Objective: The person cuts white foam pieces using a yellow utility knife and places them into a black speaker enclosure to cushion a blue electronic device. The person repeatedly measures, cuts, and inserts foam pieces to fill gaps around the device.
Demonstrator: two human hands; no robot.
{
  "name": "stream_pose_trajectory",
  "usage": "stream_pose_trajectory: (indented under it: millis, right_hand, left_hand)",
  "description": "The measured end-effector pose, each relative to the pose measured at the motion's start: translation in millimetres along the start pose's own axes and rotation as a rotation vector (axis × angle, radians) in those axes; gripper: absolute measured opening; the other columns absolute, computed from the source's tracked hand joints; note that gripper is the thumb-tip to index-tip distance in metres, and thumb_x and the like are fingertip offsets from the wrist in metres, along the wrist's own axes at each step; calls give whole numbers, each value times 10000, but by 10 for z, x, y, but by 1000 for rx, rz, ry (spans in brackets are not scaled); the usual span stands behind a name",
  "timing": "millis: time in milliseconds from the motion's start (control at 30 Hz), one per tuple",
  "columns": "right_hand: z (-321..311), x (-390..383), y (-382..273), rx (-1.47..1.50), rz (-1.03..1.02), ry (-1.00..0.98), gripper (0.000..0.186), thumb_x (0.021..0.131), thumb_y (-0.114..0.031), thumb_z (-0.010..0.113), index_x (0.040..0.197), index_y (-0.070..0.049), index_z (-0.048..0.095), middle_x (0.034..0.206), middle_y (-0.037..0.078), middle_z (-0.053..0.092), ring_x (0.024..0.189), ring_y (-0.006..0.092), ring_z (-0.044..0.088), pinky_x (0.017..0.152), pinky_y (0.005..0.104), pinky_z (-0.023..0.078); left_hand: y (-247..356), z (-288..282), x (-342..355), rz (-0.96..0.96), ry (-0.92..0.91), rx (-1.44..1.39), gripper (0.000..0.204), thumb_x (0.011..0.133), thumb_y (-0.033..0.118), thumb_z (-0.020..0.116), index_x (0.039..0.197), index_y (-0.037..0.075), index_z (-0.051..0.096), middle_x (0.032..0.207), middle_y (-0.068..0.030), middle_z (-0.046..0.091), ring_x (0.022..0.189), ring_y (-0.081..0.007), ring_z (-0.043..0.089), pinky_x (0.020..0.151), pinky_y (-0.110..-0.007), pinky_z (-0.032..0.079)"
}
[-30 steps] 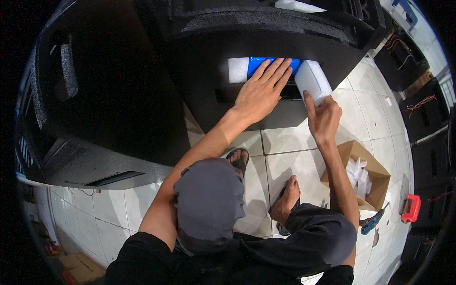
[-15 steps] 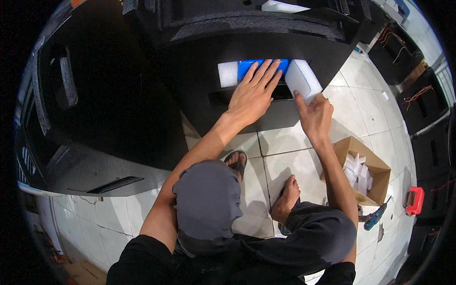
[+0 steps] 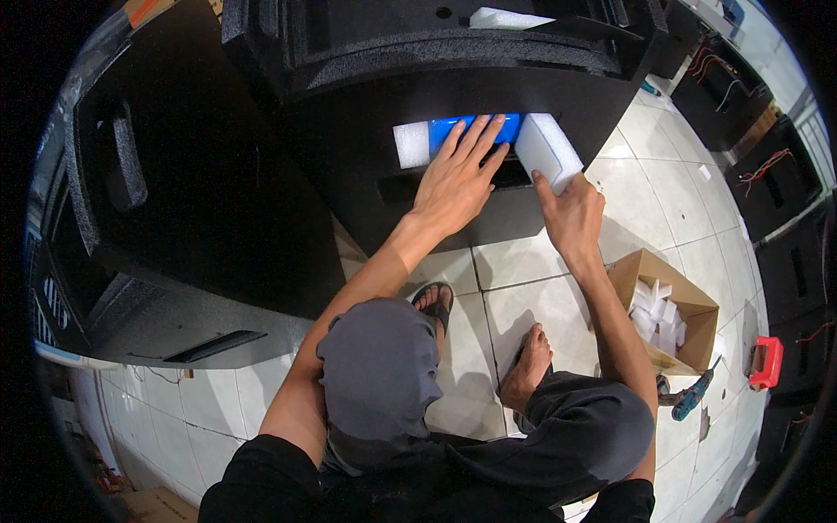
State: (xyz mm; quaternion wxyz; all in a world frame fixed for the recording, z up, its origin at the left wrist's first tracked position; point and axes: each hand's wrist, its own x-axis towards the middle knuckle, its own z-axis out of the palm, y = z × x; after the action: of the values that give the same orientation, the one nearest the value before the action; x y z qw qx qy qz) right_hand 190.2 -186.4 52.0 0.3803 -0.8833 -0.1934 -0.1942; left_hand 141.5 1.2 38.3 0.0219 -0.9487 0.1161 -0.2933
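My left hand (image 3: 453, 181) lies with its fingers outstretched over a glossy blue block (image 3: 439, 132), pressed against it inside the slot of a black box-shaped cabinet (image 3: 342, 144). At the block's left end sits a white foam piece (image 3: 411, 145). By its right end a thicker white foam block (image 3: 549, 153) sticks out of the slot, tilted. My right hand (image 3: 575, 213) pinches the near corner of that foam block, thumb on the near face. How deep the blue block sits is hidden by my left hand.
Another large black cabinet (image 3: 200, 218) stands close on the left. To the right, a cardboard box (image 3: 706, 307) holds white foam pieces, with a cordless drill (image 3: 693, 397) and a red case (image 3: 765, 363) nearby. More black cabinets with loose wires (image 3: 767, 172) line the right side.
The view has shifted slightly. Both hands keep their places on the blue block and the foam block; no clear movement of either piece shows.
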Motion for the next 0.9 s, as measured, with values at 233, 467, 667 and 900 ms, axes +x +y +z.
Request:
stream_pose_trajectory:
  millis: [233, 467, 667, 900]
  right_hand:
    - [-1, -16, 3, 12, 20, -7, 494, 847, -329, 745, 725, 133, 618, 549, 220, 607, 493, 287, 643, 501, 393, 506]
    - [-2, -18, 0, 9, 15, -1, 477, 843, -315, 744, 749, 137, 624, 566, 240, 611, 518, 319, 657, 520, 402, 513]
    - [-30, -26, -35, 28, 51, -30, 448, 840, -283, 741, 787, 149, 636, 586, 284, 612, 550, 369, 677, 511, 423, 517]
    - [-27, -41, 11, -12, 56, -15, 508, 836, -354, 738, 758, 137, 635, 559, 197, 616, 510, 265, 639, 525, 376, 510]
  left_hand:
    - [-2, 2, -8, 6, -7, -8, 565, 796, 230, 758, 1305, 55, 589, 1580, -144, 241, 1465, -296, 215, 1213, -471, 152]
    - [3, -9, -1, 1, -8, -17, 563, 788, 234, 764, 1294, 51, 600, 1582, -146, 237, 1467, -304, 211, 1209, -472, 163]
    - [10, -15, -4, 0, -16, -6, 565, 793, 239, 761, 1302, 55, 597, 1583, -149, 235, 1468, -305, 209, 1205, -472, 167]
    - [9, -7, -3, 0, -17, 8, 567, 798, 249, 761, 1307, 62, 595, 1585, -150, 229, 1469, -306, 207, 1209, -470, 160]
